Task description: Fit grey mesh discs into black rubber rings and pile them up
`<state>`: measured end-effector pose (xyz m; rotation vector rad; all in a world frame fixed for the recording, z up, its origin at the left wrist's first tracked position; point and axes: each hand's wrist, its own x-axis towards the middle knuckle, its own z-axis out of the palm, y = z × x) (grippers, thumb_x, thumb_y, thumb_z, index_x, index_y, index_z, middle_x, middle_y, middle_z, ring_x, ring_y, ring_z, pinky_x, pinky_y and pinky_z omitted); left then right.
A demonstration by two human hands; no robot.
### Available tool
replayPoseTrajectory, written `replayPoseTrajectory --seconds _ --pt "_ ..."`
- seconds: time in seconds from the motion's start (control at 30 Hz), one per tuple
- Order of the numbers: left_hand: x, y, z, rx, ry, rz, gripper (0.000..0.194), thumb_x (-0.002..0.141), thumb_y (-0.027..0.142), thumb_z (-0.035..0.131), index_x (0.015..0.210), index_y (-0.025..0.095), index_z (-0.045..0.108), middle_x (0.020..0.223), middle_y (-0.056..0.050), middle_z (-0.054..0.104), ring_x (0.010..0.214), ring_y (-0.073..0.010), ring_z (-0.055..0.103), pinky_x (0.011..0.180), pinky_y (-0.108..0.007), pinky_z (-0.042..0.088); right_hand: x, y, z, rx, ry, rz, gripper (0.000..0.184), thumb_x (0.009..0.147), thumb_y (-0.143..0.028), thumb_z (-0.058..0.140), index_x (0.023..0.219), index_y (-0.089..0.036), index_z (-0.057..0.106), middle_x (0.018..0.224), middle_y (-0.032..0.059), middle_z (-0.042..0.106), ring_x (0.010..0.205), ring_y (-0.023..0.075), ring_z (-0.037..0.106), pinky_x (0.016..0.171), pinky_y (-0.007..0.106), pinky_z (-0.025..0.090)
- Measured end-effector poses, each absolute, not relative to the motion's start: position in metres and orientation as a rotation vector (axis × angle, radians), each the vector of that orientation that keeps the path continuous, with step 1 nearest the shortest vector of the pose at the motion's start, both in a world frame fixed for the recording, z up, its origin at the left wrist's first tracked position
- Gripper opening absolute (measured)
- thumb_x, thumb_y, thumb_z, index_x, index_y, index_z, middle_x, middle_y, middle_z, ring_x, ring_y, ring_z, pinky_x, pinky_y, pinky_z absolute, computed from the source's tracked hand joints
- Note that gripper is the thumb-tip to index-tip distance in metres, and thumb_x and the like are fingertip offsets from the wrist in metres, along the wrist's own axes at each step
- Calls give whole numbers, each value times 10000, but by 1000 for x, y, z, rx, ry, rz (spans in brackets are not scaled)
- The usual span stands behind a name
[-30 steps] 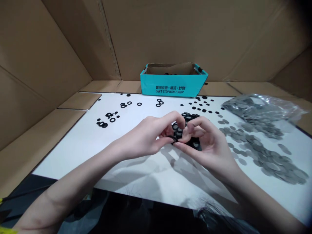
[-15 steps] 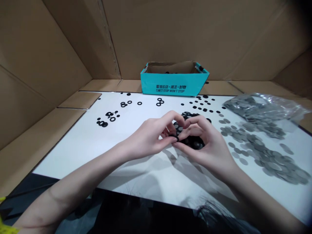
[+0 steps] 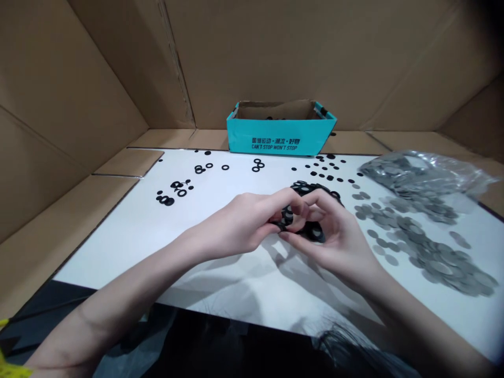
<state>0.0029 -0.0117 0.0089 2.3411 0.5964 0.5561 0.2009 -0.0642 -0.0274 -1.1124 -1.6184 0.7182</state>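
On a white board, the left hand and right hand grip black rubber rings with curled, closed fingers; grey metal discs spread at three o'clock, a teal box at twelve.

One head-worn camera gives the only view, looking forward and down from close behind the left hand and right hand, across the white-topped table toward the cardboard back wall.
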Motion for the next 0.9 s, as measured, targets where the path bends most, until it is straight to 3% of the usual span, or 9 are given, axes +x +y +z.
replayPoseTrajectory --seconds 0.2,0.4,0.6,0.9 --pt "5 -10 2 2277 629 596 404 859 73 568 1214 257 512 853 34 668 750 -130 659 743 -265 522 206 -61 -27 -1192 -1719 690 364 767 -213 764 1016 -285 508 801 -23 791 810 237 760 840 407 545" --pt "6 -10 -1 2205 630 637 303 896 101 562 1157 244 505 897 12 648 815 -145 660 767 -284 522 206 -62 -26 -1256 -1670 673 334 765 -206 739 1004 -282 518 666 -63 711 696 213 727 774 384 533" --pt "6 -13 6 2345 559 522 265 885 55 539 1073 237 501 924 5 667 796 -136 636 723 -251 489 201 -65 -28 -1147 -1542 857 337 754 -230 750 932 -285 469 612 -86 633 622 172 653 628 311 478" --pt "4 -9 -1 2190 565 717 312 865 67 584 1116 236 508 898 19 647 784 -111 658 717 -228 546 207 -63 -30 -1180 -1630 676 315 770 -217 778 938 -274 518 717 -51 727 733 200 728 747 354 493"
